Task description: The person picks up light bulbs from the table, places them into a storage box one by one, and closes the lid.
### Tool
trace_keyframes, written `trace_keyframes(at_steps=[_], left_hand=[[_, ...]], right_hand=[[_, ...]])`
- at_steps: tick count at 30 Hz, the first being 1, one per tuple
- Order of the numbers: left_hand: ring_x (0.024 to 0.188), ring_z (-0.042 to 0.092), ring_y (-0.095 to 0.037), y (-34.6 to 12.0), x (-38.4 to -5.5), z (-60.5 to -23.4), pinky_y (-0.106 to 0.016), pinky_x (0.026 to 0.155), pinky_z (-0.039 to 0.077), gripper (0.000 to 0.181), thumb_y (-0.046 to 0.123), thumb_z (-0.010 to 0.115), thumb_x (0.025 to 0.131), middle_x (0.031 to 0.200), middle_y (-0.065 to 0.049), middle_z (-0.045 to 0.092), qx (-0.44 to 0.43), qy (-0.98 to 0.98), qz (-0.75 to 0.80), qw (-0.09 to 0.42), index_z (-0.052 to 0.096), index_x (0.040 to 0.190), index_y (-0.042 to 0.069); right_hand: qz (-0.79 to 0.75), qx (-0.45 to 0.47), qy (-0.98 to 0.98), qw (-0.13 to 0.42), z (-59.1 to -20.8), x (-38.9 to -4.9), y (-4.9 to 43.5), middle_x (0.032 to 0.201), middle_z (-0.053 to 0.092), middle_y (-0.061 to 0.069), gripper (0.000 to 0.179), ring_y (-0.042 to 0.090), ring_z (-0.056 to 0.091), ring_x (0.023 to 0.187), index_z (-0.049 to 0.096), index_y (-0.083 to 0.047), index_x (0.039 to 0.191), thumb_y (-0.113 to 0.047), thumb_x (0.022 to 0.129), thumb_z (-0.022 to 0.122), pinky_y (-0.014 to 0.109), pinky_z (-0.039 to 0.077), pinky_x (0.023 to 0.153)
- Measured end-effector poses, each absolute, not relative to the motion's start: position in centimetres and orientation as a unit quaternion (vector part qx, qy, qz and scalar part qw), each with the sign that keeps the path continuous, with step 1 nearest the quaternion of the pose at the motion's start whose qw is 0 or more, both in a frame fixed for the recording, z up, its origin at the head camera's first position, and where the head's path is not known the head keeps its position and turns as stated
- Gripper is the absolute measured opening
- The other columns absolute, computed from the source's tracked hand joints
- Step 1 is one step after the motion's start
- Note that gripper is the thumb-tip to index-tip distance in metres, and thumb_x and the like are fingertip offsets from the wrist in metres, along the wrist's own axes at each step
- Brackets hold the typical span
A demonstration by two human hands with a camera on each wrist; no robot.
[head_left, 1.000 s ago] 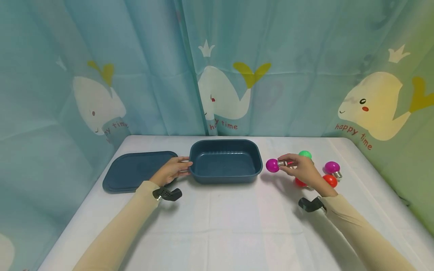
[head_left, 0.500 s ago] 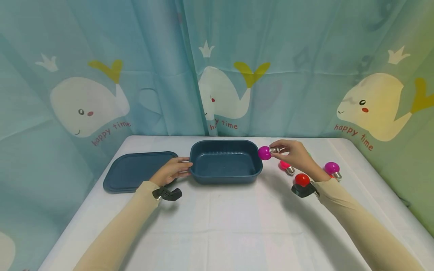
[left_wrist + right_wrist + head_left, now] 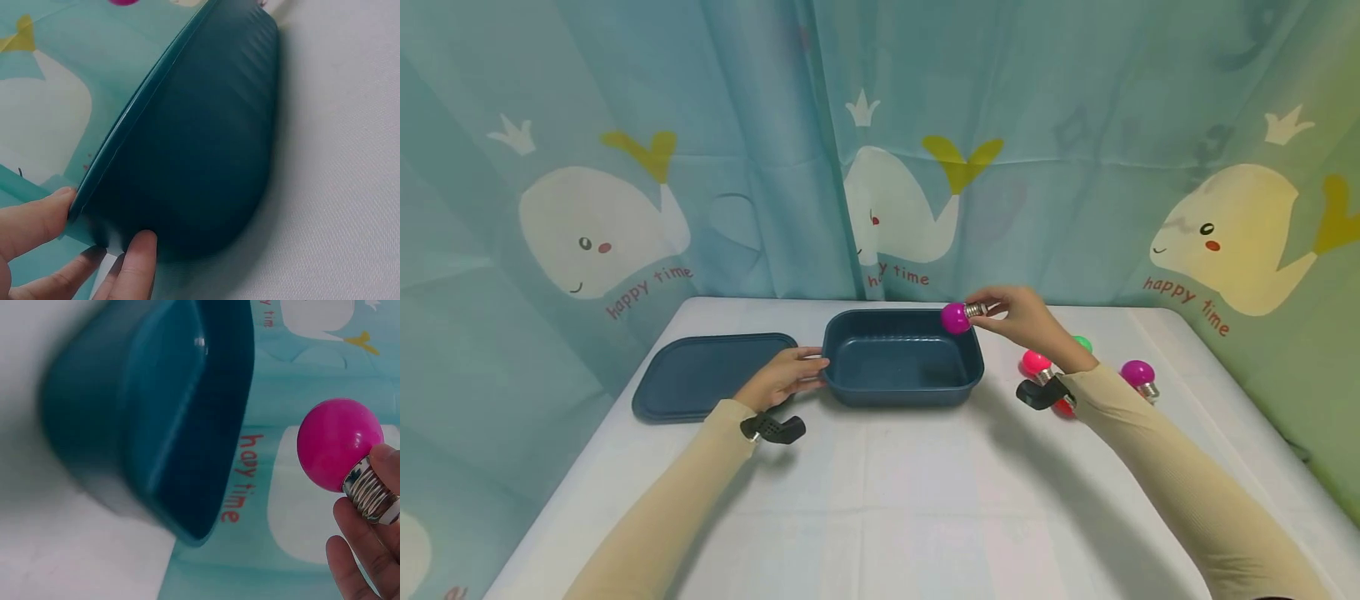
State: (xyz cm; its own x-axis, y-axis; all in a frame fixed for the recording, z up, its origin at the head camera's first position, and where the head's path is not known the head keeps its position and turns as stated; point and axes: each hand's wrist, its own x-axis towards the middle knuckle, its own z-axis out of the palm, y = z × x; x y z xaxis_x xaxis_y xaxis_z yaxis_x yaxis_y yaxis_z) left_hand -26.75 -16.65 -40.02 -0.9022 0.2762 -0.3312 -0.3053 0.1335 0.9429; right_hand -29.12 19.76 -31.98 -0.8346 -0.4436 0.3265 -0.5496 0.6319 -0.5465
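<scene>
High over the right back part of a dark blue rectangular container (image 3: pixel 901 400), my right hand (image 3: pixel 1026 321) pinches a magenta light bulb (image 3: pixel 956 318) by its silver screw base. In the right wrist view the round bulb (image 3: pixel 337 444) points away from the fingers, with thumb and fingertips at the threads. The container stands on the white table, its inside in sight in the head view. My left hand (image 3: pixel 778 379) touches its left end with fairly straight fingers. In the left wrist view the fingertips (image 3: pixel 142 244) rest against the outer wall and at the rim.
A flat dark blue lid (image 3: pixel 700 375) lies left of the container, partly behind my left hand. Several bulbs lie at the right: a magenta one (image 3: pixel 1138 373), a pinkish-red one (image 3: pixel 1035 362), and a green one (image 3: pixel 1083 342) mostly behind my right arm. A whale-print curtain (image 3: pixel 760 167) stands behind.
My right hand has carried the magenta bulb leftward and up, from beside the container to over its right back part. The left hand has stayed at the container's left end.
</scene>
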Motion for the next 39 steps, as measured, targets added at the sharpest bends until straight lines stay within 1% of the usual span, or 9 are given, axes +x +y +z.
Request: trace_keyframes(at_steps=[6,14,21,24,27,29,34,36,39], left_hand=[[0.136,0.034,-0.037,-16.6,-26.7,-40.0,-0.044,0.111,0.037,0.060,0.010,0.048,0.098,0.150,-0.027,0.027,-0.015,0.720,0.659,0.217,0.018,0.147,-0.005],[0.134,0.038,-0.036,-16.6,-26.7,-40.0,-0.042,0.110,0.039,0.059,0.010,0.049,0.097,0.148,-0.027,0.030,-0.019,0.721,0.659,0.212,0.020,0.147,-0.006],[0.134,0.039,-0.035,-16.6,-26.7,-40.1,-0.042,0.109,0.040,0.059,0.009,0.049,0.097,0.148,-0.026,0.031,-0.022,0.720,0.660,0.213,0.021,0.147,-0.005],[0.127,0.048,-0.031,-16.5,-26.8,-40.2,-0.041,0.107,0.043,0.058,0.010,0.050,0.097,0.146,-0.026,0.035,-0.025,0.721,0.660,0.209,0.024,0.146,-0.004],[0.116,0.056,-0.024,-16.5,-26.9,-40.2,-0.039,0.104,0.045,0.057,0.011,0.052,0.096,0.144,-0.025,0.038,-0.029,0.724,0.657,0.207,0.026,0.146,-0.003],[0.114,0.057,-0.021,-16.5,-26.9,-40.2,-0.039,0.105,0.045,0.057,0.011,0.051,0.096,0.144,-0.025,0.038,-0.027,0.724,0.658,0.207,0.026,0.145,-0.004],[0.119,0.054,-0.025,-16.6,-26.8,-40.1,-0.040,0.106,0.044,0.056,0.010,0.050,0.097,0.144,-0.026,0.037,-0.025,0.724,0.658,0.206,0.026,0.145,-0.005],[0.116,0.056,-0.023,-16.5,-26.8,-40.1,-0.039,0.105,0.045,0.056,0.010,0.051,0.097,0.144,-0.026,0.038,-0.027,0.724,0.658,0.205,0.026,0.145,-0.005],[0.105,0.060,-0.016,-16.4,-26.8,-40.1,-0.037,0.102,0.047,0.056,0.009,0.051,0.096,0.143,-0.027,0.039,-0.035,0.722,0.661,0.202,0.028,0.144,-0.005]], right_hand=[[0.318,0.290,-0.899,0.080,-30.9,-30.3,17.8,0.102,0.070,0.015,0.030,0.029,0.066,0.091,0.067,0.000,0.108,-0.009,0.080,0.074,0.043,0.057,0.083],[0.318,0.309,-0.894,0.068,-30.3,-31.9,15.2,0.106,0.070,0.014,0.029,0.026,0.065,0.093,0.069,-0.002,0.108,-0.011,0.081,0.073,0.040,0.057,0.085],[0.324,0.307,-0.893,0.053,-30.3,-32.9,13.1,0.105,0.070,0.013,0.026,0.024,0.064,0.090,0.070,-0.003,0.106,-0.012,0.082,0.072,0.038,0.058,0.082],[0.335,0.313,-0.887,0.050,-30.6,-33.3,12.2,0.104,0.070,0.013,0.025,0.023,0.064,0.089,0.070,-0.003,0.105,-0.012,0.082,0.073,0.037,0.058,0.082],[0.345,0.319,-0.882,0.041,-31.1,-33.7,11.3,0.104,0.070,0.013,0.024,0.023,0.063,0.090,0.070,-0.002,0.104,-0.011,0.082,0.073,0.037,0.057,0.084],[0.347,0.321,-0.881,0.036,-31.6,-34.0,10.8,0.104,0.069,0.013,0.024,0.023,0.062,0.090,0.070,-0.002,0.104,-0.011,0.082,0.072,0.037,0.057,0.085],[0.349,0.322,-0.880,0.034,-32.9,-34.7,9.4,0.101,0.069,0.013,0.023,0.023,0.063,0.088,0.070,-0.002,0.103,-0.011,0.082,0.072,0.036,0.058,0.083],[0.348,0.321,-0.880,0.033,-33.5,-35.0,8.9,0.100,0.070,0.013,0.022,0.023,0.064,0.086,0.070,-0.002,0.102,-0.011,0.082,0.072,0.036,0.059,0.081],[0.349,0.320,-0.881,0.025,-34.3,-35.4,8.3,0.098,0.070,0.014,0.022,0.023,0.065,0.086,0.070,-0.002,0.102,-0.010,0.081,0.073,0.034,0.059,0.081]])
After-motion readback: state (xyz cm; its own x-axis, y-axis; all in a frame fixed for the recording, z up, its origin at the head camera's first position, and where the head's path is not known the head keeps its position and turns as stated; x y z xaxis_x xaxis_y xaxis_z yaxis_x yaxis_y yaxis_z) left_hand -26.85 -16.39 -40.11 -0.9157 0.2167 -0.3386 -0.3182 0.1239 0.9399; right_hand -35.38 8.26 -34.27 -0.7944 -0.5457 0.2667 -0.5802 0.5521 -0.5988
